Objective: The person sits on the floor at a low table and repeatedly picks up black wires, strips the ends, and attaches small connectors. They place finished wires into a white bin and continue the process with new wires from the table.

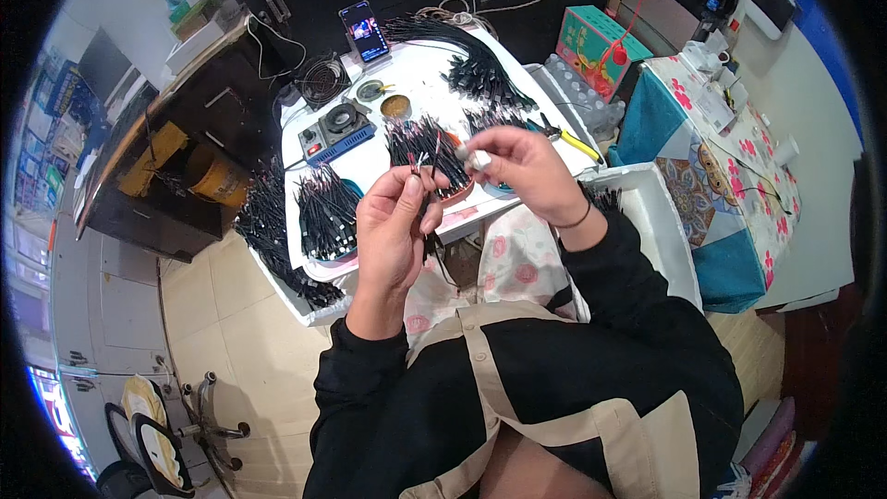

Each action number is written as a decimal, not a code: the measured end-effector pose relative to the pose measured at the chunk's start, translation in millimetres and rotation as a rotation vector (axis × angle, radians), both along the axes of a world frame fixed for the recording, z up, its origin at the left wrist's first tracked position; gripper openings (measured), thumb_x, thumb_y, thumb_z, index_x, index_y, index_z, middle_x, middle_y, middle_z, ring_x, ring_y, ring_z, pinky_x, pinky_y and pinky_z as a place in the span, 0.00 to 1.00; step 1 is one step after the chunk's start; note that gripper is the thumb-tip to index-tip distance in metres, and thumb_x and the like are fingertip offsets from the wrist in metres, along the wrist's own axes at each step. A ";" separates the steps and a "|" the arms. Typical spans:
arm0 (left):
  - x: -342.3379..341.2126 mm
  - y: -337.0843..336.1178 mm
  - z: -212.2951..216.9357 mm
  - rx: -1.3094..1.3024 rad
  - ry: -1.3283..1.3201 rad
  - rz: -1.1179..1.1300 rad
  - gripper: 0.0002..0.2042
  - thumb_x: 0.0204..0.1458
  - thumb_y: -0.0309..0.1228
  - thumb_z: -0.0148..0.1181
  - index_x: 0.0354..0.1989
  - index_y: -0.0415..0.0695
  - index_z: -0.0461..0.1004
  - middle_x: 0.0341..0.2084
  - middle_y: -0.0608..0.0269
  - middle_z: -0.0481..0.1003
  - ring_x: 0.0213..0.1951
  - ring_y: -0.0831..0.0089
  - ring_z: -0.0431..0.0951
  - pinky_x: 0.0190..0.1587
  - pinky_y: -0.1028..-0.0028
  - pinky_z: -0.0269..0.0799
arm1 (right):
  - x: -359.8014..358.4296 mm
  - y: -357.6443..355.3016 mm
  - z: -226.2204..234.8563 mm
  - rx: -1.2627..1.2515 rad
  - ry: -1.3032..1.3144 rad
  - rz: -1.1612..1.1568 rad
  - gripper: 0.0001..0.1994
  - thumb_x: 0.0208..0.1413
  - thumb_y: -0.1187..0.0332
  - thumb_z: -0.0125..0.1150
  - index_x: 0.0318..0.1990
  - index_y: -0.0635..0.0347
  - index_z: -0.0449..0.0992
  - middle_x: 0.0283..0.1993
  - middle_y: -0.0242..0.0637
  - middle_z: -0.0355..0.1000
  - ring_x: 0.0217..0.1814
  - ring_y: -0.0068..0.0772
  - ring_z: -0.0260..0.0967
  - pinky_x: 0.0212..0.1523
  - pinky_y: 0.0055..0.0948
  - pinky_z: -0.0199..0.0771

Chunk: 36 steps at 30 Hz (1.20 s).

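Note:
My left hand (393, 231) is raised over my lap and pinches a thin black cable (431, 222) whose bared wire ends stick up near my fingertips. My right hand (517, 171) is close beside it, holding a small white object (480, 159) at the fingertips, right next to the wire ends. Behind both hands a white table (420, 83) carries bundles of similar black cables (425, 143), some in shallow trays.
A small blue fan unit (340, 125), a round tin (395, 107), yellow-handled pliers (573, 140) and a propped phone (364, 32) are on the table. A white foam box (651, 212) stands at my right, a patterned cloth table (730, 166) beyond it. More cable bundles (268, 222) hang at the left.

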<state>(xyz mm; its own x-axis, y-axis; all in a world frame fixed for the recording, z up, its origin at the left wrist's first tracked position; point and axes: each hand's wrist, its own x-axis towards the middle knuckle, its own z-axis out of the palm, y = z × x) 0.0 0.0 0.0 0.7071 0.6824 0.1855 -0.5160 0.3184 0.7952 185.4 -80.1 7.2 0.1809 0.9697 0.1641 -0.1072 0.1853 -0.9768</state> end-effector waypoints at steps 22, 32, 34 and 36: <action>13.2 -21.7 -16.8 0.062 0.018 0.131 0.08 0.59 0.24 0.53 0.41 0.32 0.74 0.24 0.61 0.74 0.20 0.85 0.64 0.21 0.86 0.56 | -38.6 -7.5 -8.8 0.199 0.171 -0.053 0.05 0.54 0.80 0.59 0.37 0.65 0.70 0.39 0.32 0.66 0.40 0.19 0.67 0.42 0.20 0.70; 8.0 -13.8 -21.2 -0.196 0.009 -0.049 0.09 0.60 0.29 0.51 0.37 0.34 0.72 0.19 0.66 0.68 0.15 0.86 0.55 0.19 0.84 0.51 | -41.8 5.2 -31.1 0.163 0.480 0.041 0.06 0.56 0.78 0.58 0.40 0.63 0.71 0.39 0.31 0.71 0.40 0.19 0.68 0.43 0.19 0.68; 8.8 -9.3 -23.6 -0.227 -0.007 -0.049 0.09 0.60 0.29 0.51 0.37 0.34 0.72 0.19 0.66 0.68 0.15 0.85 0.55 0.19 0.84 0.52 | -41.0 8.8 -29.0 0.134 0.441 0.024 0.05 0.55 0.77 0.59 0.39 0.63 0.71 0.40 0.32 0.69 0.41 0.21 0.68 0.44 0.21 0.69; 10.2 -5.9 -26.4 -0.243 -0.035 -0.035 0.08 0.60 0.27 0.51 0.39 0.33 0.72 0.20 0.63 0.70 0.15 0.85 0.57 0.19 0.84 0.52 | -40.5 11.7 -24.4 0.057 0.449 0.035 0.05 0.55 0.76 0.58 0.38 0.63 0.71 0.40 0.32 0.68 0.40 0.21 0.68 0.43 0.21 0.69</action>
<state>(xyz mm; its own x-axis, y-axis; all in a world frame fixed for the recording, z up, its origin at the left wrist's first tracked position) 10.2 -5.9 -26.4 0.7270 0.6852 0.0440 -0.5274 0.5163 0.6747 144.9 -68.4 -17.2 0.2138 0.9682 0.1298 -0.5250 0.2259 -0.8206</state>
